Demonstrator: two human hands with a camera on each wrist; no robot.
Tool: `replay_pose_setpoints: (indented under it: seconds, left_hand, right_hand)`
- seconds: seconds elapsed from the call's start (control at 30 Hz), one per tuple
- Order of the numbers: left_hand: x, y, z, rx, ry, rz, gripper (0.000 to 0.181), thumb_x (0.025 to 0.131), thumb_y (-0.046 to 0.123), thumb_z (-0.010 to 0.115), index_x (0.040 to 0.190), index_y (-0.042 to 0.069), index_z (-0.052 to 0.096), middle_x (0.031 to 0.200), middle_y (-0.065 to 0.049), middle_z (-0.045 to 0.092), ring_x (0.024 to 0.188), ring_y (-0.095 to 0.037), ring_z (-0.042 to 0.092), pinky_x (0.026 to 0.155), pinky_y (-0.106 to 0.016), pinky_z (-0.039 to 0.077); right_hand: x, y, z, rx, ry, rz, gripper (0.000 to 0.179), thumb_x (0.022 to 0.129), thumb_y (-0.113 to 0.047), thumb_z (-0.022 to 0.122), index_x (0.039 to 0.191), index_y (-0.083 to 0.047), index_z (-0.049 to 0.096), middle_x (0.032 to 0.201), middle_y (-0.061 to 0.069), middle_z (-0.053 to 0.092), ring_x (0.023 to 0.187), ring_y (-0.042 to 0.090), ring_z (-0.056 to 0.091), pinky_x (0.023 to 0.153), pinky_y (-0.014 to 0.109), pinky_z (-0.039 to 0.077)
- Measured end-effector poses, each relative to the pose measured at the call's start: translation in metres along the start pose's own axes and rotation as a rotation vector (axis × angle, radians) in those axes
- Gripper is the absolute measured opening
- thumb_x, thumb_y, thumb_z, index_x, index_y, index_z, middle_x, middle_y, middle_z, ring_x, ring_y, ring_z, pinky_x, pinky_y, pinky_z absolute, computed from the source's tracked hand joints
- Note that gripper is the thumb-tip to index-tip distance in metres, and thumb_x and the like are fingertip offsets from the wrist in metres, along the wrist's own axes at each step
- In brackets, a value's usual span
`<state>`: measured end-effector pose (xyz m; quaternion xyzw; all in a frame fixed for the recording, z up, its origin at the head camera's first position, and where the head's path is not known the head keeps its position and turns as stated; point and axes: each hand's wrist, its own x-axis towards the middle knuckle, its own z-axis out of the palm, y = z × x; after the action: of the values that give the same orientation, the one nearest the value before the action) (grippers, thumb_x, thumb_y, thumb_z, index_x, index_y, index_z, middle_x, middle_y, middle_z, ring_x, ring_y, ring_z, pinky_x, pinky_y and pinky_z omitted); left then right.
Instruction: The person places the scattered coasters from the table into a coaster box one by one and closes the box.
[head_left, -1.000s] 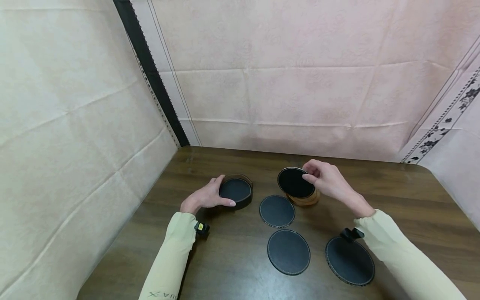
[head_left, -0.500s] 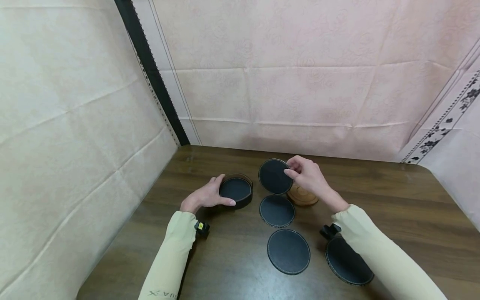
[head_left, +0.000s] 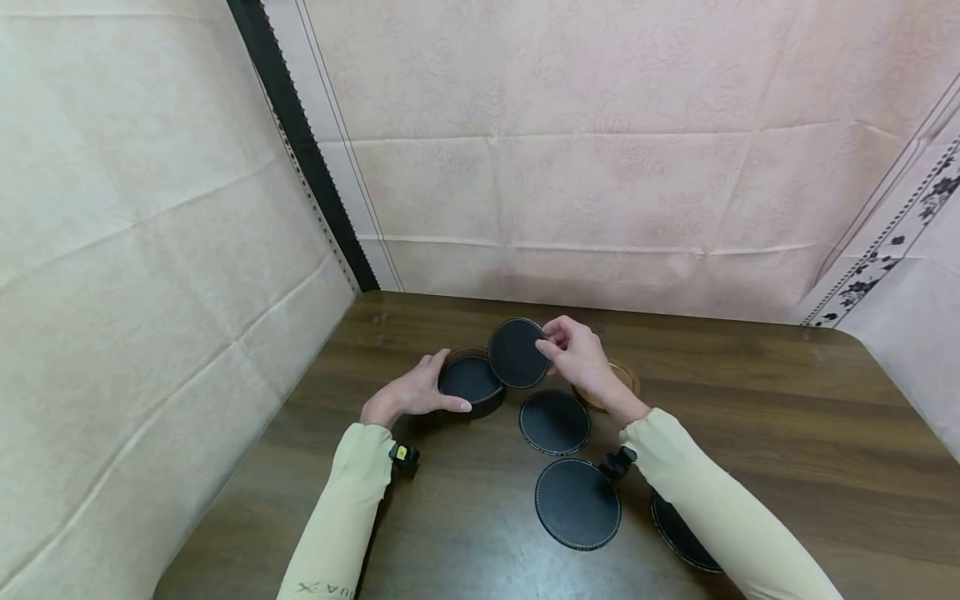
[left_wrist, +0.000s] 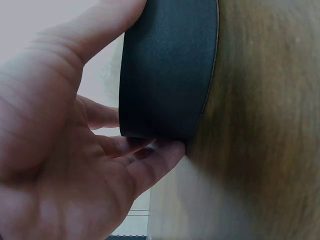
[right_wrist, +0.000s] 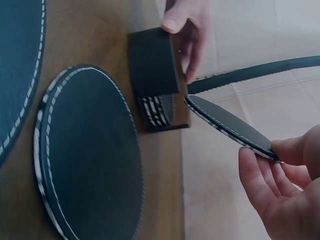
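My left hand [head_left: 412, 390] grips a round black coaster holder [head_left: 489, 407] from its left side, thumb along the near wall and fingers behind. In the left wrist view the holder's dark wall [left_wrist: 167, 70] stands on the wood. Through a gap in the holder, the right wrist view shows white-stitched edges of stacked coasters [right_wrist: 154, 111]. My right hand [head_left: 576, 354] pinches a round black coaster [head_left: 517, 354] by its right edge, thumb on top. That coaster is tilted, its far edge right at the holder's rim, and overlaps the holder's right side in the head view.
Two black coasters lie flat on the brown table [head_left: 465, 533], one nearer the holder [head_left: 555, 422] and one closer to me [head_left: 577, 504]. Another coaster [head_left: 681, 535] is partly under my right sleeve. A round wooden piece [head_left: 626, 377] lies behind my right wrist. Cloth hangs behind the table.
My right hand has carried the black coaster leftward from above the wooden piece to the holder's right rim. My left hand and the holder have stayed put.
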<state>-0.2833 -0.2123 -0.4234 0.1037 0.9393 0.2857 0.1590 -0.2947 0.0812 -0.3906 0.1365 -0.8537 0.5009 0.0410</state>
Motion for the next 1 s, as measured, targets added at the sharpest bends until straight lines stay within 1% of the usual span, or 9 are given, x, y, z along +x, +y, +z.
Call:
replay_pose_setpoints:
  seconds: [0.07,0.23,0.4,0.47,0.63,0.83,0.93,1.0]
  left_hand:
    - [0.000,0.000,0.000,-0.008,-0.003,-0.001,0.120,0.071,0.065,0.077,0.158,0.015,0.013,0.158,-0.016,0.024,0.135,-0.030,0.040,0.112,-0.051,0.035]
    - [0.000,0.000,0.000,-0.012,0.002,0.000,0.120,0.070,0.066,0.077,0.158,0.015,0.013,0.156,-0.016,0.027,0.132,-0.030,0.041,0.110,-0.051,0.036]
    - [0.000,-0.001,0.001,-0.009,0.005,-0.001,0.120,0.071,0.066,0.077,0.158,0.015,0.013,0.154,-0.016,0.029,0.130,-0.030,0.042,0.110,-0.052,0.037]
    - [0.000,-0.001,0.001,-0.014,0.007,-0.001,0.119,0.071,0.065,0.077,0.158,0.014,0.014,0.152,-0.016,0.030,0.129,-0.030,0.043,0.110,-0.052,0.037]
    - [0.001,0.000,0.001,-0.016,0.010,0.006,0.119,0.071,0.064,0.078,0.158,0.014,0.014,0.151,-0.017,0.032,0.127,-0.031,0.044,0.109,-0.053,0.037]
    - [0.002,0.000,0.001,-0.009,0.018,0.007,0.118,0.070,0.065,0.078,0.157,0.015,0.016,0.150,-0.016,0.032,0.127,-0.030,0.044,0.109,-0.054,0.038]
    - [0.003,0.000,0.001,-0.009,0.017,0.003,0.118,0.069,0.065,0.078,0.157,0.016,0.016,0.151,-0.015,0.032,0.128,-0.030,0.044,0.110,-0.054,0.037]
    - [0.003,0.000,0.001,-0.010,0.013,0.004,0.118,0.069,0.065,0.078,0.157,0.016,0.016,0.151,-0.015,0.032,0.129,-0.030,0.044,0.110,-0.055,0.037]
  right_hand:
    - [0.002,0.001,0.006,0.021,0.008,0.004,0.024,0.094,-0.012,0.066,0.113,0.000,0.060,0.089,0.015,0.065,0.067,0.039,0.068,0.061,0.044,0.058]
    - [0.006,0.002,0.021,0.075,0.016,0.022,0.024,0.094,-0.012,0.066,0.113,0.001,0.060,0.090,0.017,0.065,0.068,0.040,0.068,0.065,0.049,0.058]
    - [0.009,-0.002,0.034,0.108,0.009,0.050,0.024,0.093,-0.013,0.067,0.113,-0.001,0.060,0.089,0.016,0.065,0.064,0.035,0.068,0.069,0.054,0.057]
    - [0.010,-0.001,0.040,0.115,0.008,0.056,0.024,0.093,-0.013,0.068,0.112,-0.001,0.060,0.088,0.015,0.065,0.062,0.033,0.068,0.069,0.052,0.057]
    - [0.011,0.002,0.052,0.142,-0.002,0.075,0.025,0.092,-0.013,0.068,0.113,-0.002,0.060,0.086,0.011,0.063,0.063,0.034,0.069,0.069,0.049,0.058]
    - [0.009,0.001,0.059,0.147,-0.051,0.097,0.030,0.094,-0.017,0.066,0.120,-0.005,0.058,0.088,0.011,0.064,0.065,0.032,0.070,0.071,0.052,0.057]
    - [0.009,0.002,0.061,0.124,-0.095,0.105,0.034,0.095,-0.018,0.065,0.126,-0.006,0.056,0.088,0.012,0.066,0.064,0.028,0.070,0.069,0.049,0.057]
    - [0.008,0.003,0.063,0.084,-0.132,0.110,0.037,0.095,-0.020,0.065,0.128,-0.007,0.056,0.088,0.011,0.067,0.062,0.024,0.069,0.066,0.045,0.058]
